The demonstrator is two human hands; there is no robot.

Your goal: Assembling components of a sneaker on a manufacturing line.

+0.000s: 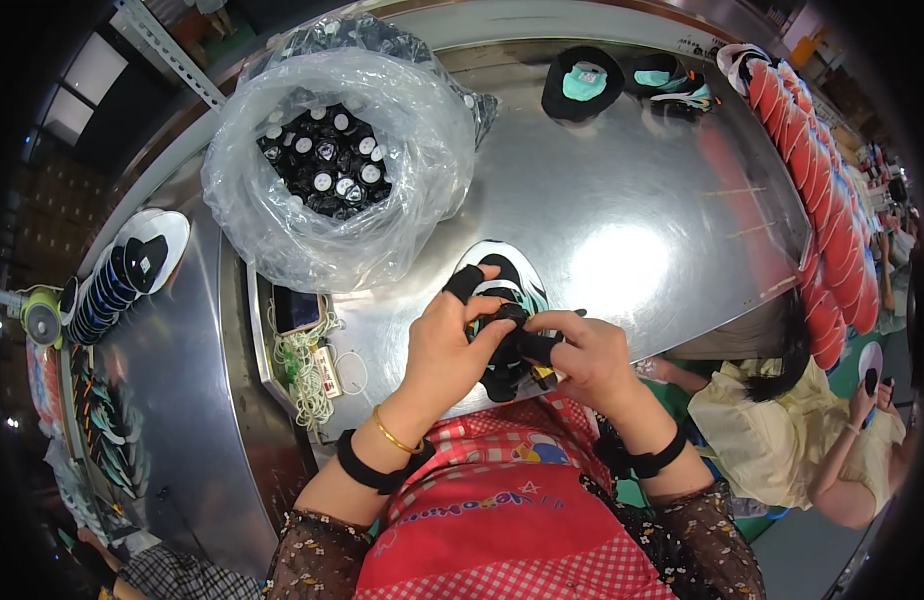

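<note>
Head | left hand [444, 345] pinches shoe [528, 296] near collar; right hand [590, 368] curled alongside, hold unclear | seemingly part-done | spare shoe [670, 84] untouched, one o'clock

Glossy metal table [532, 170], shoe [519, 281] seemingly cloth

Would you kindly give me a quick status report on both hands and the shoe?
Left hand gripping the shoe; right hand against it, grip unclear. Toe pointing away from the body. Plastic bag beyond, leftward, apart from both hands.
</note>
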